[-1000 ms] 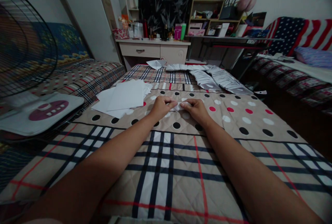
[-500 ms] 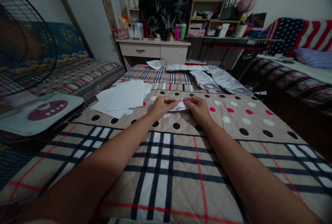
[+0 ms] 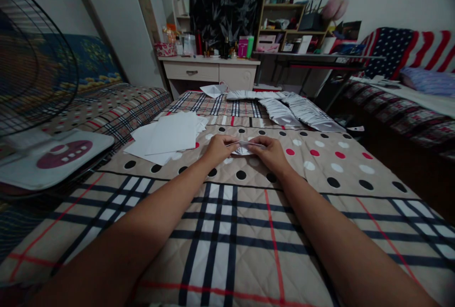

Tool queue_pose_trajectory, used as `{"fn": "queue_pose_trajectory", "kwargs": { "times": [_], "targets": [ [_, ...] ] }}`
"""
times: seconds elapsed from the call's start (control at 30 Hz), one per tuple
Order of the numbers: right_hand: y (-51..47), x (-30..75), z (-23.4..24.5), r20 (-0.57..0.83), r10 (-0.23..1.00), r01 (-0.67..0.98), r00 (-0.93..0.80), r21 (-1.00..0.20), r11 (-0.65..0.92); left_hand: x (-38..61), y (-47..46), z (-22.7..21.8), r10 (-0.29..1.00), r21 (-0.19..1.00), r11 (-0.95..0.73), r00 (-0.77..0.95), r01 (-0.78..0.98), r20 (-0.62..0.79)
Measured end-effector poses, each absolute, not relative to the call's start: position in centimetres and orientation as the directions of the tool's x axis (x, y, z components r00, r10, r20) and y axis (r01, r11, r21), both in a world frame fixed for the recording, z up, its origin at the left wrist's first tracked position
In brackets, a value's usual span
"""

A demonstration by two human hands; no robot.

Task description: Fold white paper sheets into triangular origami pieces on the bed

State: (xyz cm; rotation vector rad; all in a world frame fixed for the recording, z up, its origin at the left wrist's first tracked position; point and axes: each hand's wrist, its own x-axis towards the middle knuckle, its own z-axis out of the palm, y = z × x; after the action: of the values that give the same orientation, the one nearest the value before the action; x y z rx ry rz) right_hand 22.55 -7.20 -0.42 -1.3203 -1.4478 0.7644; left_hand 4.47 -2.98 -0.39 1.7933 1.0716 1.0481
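Note:
Between my hands is a small folded white paper (image 3: 243, 149), held just over the dotted band of the bedspread. My left hand (image 3: 221, 148) pinches its left end between thumb and fingers. On the other side, my right hand (image 3: 269, 151) grips the right end the same way. The fingertips cover both ends of the paper. Left of my hands lies a loose pile of flat white paper sheets (image 3: 170, 134). Beyond them, long rows of folded white papers (image 3: 309, 108) overlap on the far right of the bed, and a single folded paper (image 3: 213, 90) lies near the far edge.
The patterned bedspread (image 3: 245, 259) covers the whole surface under my arms. A fan (image 3: 35, 60) with a white base (image 3: 95, 150) stands close on the left. Past the bed are a white cabinet (image 3: 192, 71) and a desk (image 3: 320, 55) with shelves.
The folded paper has tilted and spread somewhat, showing more of its lower face between my hands. Both hands keep their pinch and have barely moved. The view has shifted slightly.

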Motion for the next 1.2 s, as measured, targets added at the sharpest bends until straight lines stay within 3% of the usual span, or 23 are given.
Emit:
{"fn": "queue_pose_trajectory", "kwargs": {
  "times": [0.17, 0.37, 0.6, 0.77, 0.93, 1.03, 1.2],
  "targets": [
    [-6.8, 23.2, -1.0, 0.274, 0.949, 0.472, 0.156, -0.865, 0.172, 4.0, -3.0, -0.1, 0.857, 0.794, -0.497, 0.341, 0.35, 0.387],
    [-6.9, 23.5, -0.7, 0.227, 0.953, 0.51, 0.199, -0.855, 0.097, 3.7, -3.0, -0.3, 0.78, 0.799, -0.576, 0.407, 0.172, 0.475],
    [-7.0, 23.2, -0.6, 0.366, 0.921, 0.722, 0.134, -0.672, 0.162, 4.4, -3.3, -0.2, 0.841, 0.88, -0.45, 0.401, 0.15, 0.362],
    [-6.6, 23.1, -0.9, 0.479, 0.865, 0.679, 0.147, -0.685, 0.264, 4.7, -2.9, -0.6, 0.94, 0.937, -0.294, 0.237, 0.19, 0.247],
    [-6.6, 23.7, -1.0, 0.439, 0.864, 0.732, 0.247, -0.668, 0.13, 4.4, -2.1, -1.2, 0.982, 0.917, -0.186, 0.085, 0.352, 0.166],
    [-7.0, 23.7, -0.5, 0.441, 0.858, 0.821, 0.262, -0.569, 0.042, 4.3, -2.1, -1.2, 0.973, 0.873, -0.229, 0.07, 0.432, 0.221],
    [-7.5, 23.0, 0.4, 0.526, 0.843, 0.963, 0.111, -0.267, 0.04, 4.7, -2.9, -0.8, 0.929, 0.726, -0.358, 0.145, 0.587, 0.341]
  ]
}}
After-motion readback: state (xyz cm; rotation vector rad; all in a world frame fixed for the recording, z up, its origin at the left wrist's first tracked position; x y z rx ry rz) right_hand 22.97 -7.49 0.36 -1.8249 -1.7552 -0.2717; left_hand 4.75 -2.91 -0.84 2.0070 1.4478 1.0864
